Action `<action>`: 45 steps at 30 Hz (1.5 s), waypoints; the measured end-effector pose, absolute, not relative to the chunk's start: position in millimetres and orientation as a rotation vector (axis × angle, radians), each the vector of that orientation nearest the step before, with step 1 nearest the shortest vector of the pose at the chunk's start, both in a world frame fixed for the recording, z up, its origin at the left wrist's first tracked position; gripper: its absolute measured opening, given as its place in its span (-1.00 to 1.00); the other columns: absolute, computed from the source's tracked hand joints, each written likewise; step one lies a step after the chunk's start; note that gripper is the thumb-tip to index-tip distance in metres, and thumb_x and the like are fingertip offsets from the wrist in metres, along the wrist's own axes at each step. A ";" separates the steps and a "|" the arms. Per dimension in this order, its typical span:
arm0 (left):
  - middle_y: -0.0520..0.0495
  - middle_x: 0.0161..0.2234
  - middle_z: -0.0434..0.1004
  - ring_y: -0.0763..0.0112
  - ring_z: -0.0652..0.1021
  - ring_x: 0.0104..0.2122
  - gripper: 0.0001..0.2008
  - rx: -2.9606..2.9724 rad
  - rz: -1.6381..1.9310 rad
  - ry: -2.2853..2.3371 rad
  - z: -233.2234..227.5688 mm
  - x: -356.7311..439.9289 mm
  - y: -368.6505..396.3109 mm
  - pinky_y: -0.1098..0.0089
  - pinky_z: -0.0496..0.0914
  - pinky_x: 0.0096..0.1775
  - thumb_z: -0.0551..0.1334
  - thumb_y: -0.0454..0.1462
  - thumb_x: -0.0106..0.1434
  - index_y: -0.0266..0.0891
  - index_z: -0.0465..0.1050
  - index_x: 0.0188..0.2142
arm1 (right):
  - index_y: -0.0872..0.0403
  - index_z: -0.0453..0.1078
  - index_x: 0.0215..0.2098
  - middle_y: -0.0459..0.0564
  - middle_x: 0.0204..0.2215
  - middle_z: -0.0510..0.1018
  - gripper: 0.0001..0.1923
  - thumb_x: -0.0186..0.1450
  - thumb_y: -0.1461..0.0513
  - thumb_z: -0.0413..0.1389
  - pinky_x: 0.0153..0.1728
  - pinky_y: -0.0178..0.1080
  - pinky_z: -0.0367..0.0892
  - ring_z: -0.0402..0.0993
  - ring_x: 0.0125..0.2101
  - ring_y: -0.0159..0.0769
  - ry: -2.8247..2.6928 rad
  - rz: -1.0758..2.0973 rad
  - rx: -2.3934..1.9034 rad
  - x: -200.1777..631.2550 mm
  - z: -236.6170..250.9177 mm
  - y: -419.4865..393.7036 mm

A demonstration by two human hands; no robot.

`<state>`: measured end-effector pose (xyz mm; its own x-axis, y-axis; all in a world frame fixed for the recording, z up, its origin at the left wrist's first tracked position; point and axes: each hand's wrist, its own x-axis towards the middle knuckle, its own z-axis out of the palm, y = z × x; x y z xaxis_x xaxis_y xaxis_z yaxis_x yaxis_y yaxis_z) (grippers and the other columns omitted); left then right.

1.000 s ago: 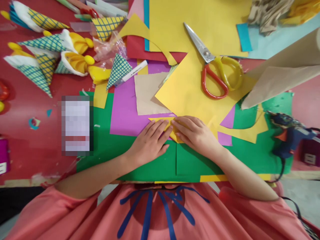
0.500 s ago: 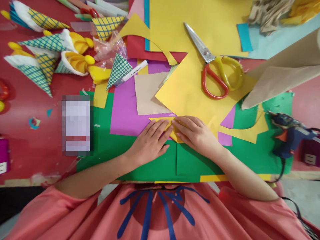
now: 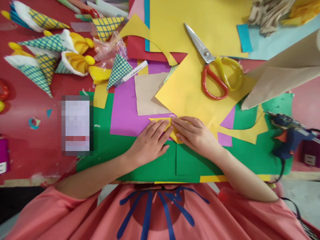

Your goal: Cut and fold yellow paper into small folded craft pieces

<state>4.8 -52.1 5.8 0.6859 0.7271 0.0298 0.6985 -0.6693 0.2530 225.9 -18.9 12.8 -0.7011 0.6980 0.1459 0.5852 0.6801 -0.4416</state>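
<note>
A small folded yellow paper piece [image 3: 172,130] lies on the purple sheet [image 3: 125,110] and green sheet [image 3: 150,166] in front of me. My left hand [image 3: 150,141] presses flat on its left part, fingers together. My right hand [image 3: 196,133] presses on its right part, fingertips meeting the left hand's. Most of the piece is hidden under both hands. Just beyond my hands lies a large yellow paper square [image 3: 185,90], tilted like a diamond.
Red-and-yellow scissors [image 3: 215,66] lie on the yellow paper at the back. A blue glue gun [image 3: 287,135] sits at the right. Checked paper cones [image 3: 45,50] with yellow fillings are at the back left. A marker [image 3: 133,71], a brown paper piece [image 3: 148,93] and brown paper roll [image 3: 282,76] lie around.
Almost nothing: both hands stay pressed on the yellow piece, with the right fingertips shifted very slightly.
</note>
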 end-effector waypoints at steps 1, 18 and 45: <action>-0.40 0.24 0.21 -0.03 0.25 0.25 -0.44 2.676 0.191 1.148 5.5 4.7 -52.1 -0.02 0.16 0.24 0.11 -0.20 0.32 -0.42 0.15 0.25 | 0.16 0.31 0.19 0.14 0.10 0.48 -0.58 0.38 0.28 -0.02 0.05 0.00 0.39 0.36 0.06 -0.10 -2.593 0.525 -1.020 225.8 12.9 -18.8; -0.37 0.22 0.27 0.01 0.30 0.22 -0.47 2.794 0.144 1.156 7.7 4.6 -50.4 0.05 0.20 0.23 0.05 -0.17 0.36 -0.45 0.17 0.23 | 0.20 0.37 0.12 0.10 0.09 0.50 -0.62 0.37 0.32 -0.03 0.08 -0.02 0.41 0.38 0.06 -0.09 -2.612 0.470 -0.992 227.4 13.4 -19.7; -0.40 0.23 0.24 -0.02 0.26 0.24 -0.45 2.755 0.164 1.151 4.6 4.3 -51.3 0.01 0.17 0.25 0.07 -0.18 0.35 -0.48 0.15 0.24 | 0.27 0.38 0.10 0.16 0.07 0.50 -0.64 0.38 0.33 -0.03 0.09 -0.04 0.39 0.36 0.07 -0.09 -2.602 0.444 -0.984 226.2 13.0 -21.0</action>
<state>4.3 -51.3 4.6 0.6993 0.7135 0.0422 0.6970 -0.6938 0.1810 226.2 -21.0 13.0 -0.7101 0.6786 0.1877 0.5781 0.7141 -0.3948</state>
